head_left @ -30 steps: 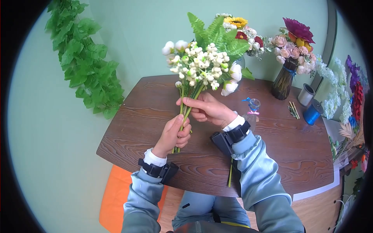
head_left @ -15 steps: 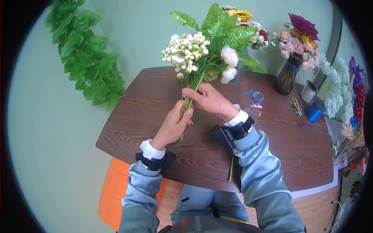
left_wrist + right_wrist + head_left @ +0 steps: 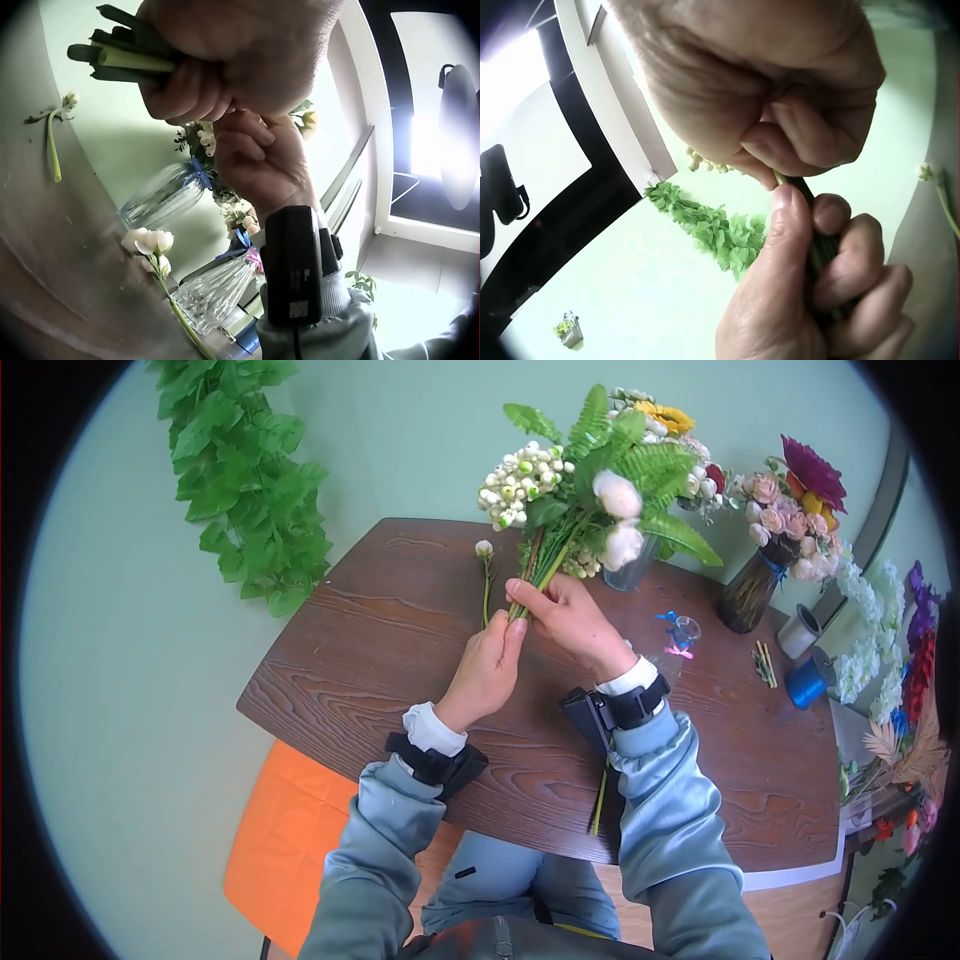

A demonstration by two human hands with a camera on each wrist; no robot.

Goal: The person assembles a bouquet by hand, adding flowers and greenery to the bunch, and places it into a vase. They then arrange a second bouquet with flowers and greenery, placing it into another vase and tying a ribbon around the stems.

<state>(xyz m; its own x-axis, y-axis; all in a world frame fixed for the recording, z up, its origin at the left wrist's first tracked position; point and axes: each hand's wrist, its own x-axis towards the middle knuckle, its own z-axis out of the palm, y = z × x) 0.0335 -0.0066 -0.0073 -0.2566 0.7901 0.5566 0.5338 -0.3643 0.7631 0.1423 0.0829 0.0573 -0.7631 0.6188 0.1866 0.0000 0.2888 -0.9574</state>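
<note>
A bouquet of artificial flowers, with white berries (image 3: 520, 485), fern leaves and white blooms (image 3: 618, 495), is held upright over the table. My left hand (image 3: 483, 672) grips its stems low down, and the cut stem ends (image 3: 135, 60) stick out of that fist in the left wrist view. Just above, my right hand (image 3: 578, 625) pinches the same stems between thumb and curled fingers. The two hands meet closely in the right wrist view. Left of the bouquet, a single white bud (image 3: 484, 550) on a short green stem lies on the table.
Behind the bouquet stands a glass vase (image 3: 630, 568) of flowers, with a dark vase (image 3: 750, 595) farther right. A clear bottle with bows (image 3: 685, 630), a white spool (image 3: 799, 630) and a blue spool (image 3: 810, 678) are on the right. A green stem (image 3: 600, 805) lies under my right wrist.
The white bud has come away from the held stems and now lies on the table. The bouquet has turned, and both hands have shifted right in the head view.
</note>
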